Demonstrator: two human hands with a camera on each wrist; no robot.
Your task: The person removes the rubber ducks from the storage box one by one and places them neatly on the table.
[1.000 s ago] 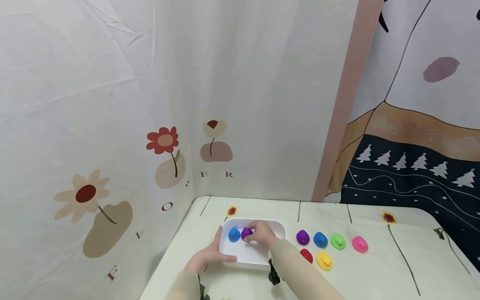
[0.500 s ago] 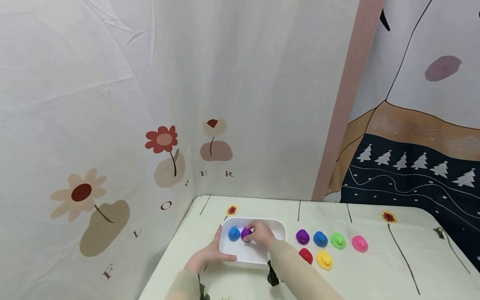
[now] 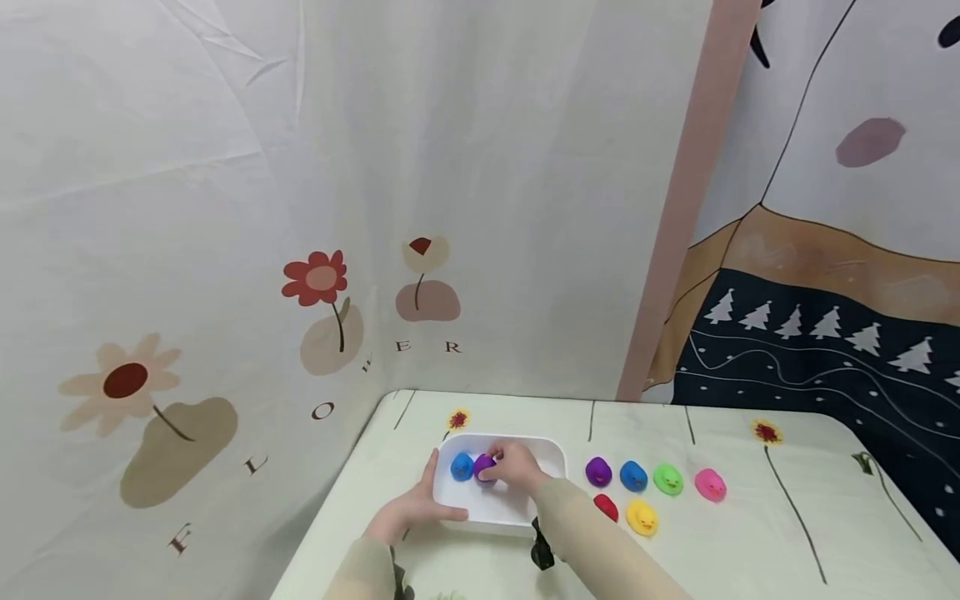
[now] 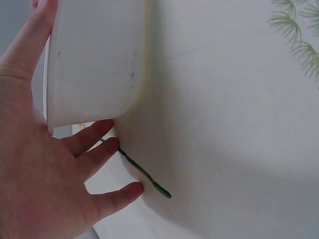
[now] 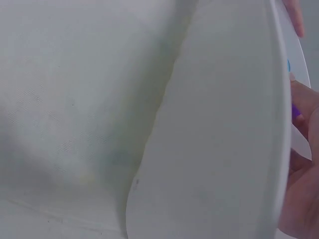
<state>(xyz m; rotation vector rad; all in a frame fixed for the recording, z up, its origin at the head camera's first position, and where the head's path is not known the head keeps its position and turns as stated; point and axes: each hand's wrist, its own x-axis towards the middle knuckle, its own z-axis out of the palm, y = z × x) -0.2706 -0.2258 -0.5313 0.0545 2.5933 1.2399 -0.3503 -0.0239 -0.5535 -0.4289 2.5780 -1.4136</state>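
In the head view, a white rectangular tray lies on the table, with a blue rubber duck inside near its left end. My right hand reaches into the tray and pinches a purple rubber duck close beside the blue one. My left hand rests against the tray's near left corner, thumb along the front side and index finger along the left. The left wrist view has its spread fingers at the tray's end. In the right wrist view the tray wall hides much of my right hand.
Right of the tray, a purple duck, a blue duck, a green duck and a pink duck form a row. Nearer lie a red toy, partly behind my right sleeve, and a yellow duck. Printed curtains stand behind the table.
My right hand has shifted the purple duck slightly left, narrowing the gap to the blue duck. My left hand keeps its place at the tray corner. The head view has turned slightly.
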